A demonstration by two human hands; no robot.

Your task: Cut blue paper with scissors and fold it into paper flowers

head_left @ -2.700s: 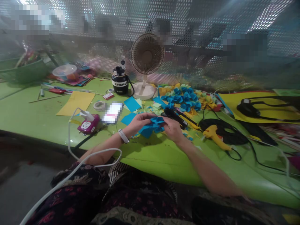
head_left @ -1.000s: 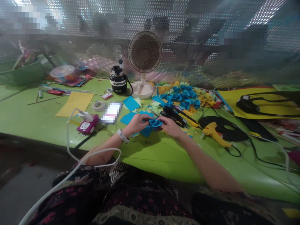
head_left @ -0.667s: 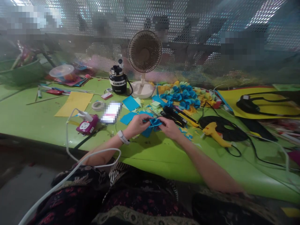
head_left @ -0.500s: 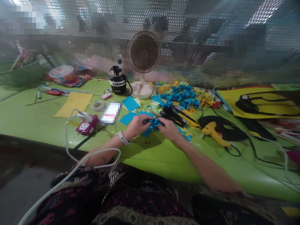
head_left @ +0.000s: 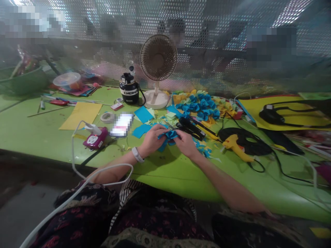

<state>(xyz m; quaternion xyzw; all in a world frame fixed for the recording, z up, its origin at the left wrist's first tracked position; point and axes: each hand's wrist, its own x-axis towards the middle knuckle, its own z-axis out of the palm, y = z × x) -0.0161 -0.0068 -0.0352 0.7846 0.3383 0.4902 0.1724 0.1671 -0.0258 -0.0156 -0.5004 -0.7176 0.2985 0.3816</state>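
Note:
A small blue paper flower (head_left: 168,135) sits between my two hands just above the green table (head_left: 38,131). My left hand (head_left: 152,138), with a white watch on the wrist, pinches its left side with curled fingers. My right hand (head_left: 185,142) grips its right side, fingers closed round the folds. More blue paper (head_left: 162,146) lies under the hands. A heap of finished blue and yellow paper flowers (head_left: 204,107) lies beyond them.
A yellow glue gun (head_left: 236,146) with black cables lies to the right. Black tools (head_left: 191,126) lie just behind my hands. A desk fan (head_left: 157,69), a black jug (head_left: 128,90), a phone (head_left: 121,124), a pink socket box (head_left: 93,140), tape (head_left: 108,117) and yellow paper (head_left: 80,115) are to the left.
Both hands have stayed together on the blue paper, working it from a loose sheet into a tighter flower shape. They have shifted slightly nearer to me.

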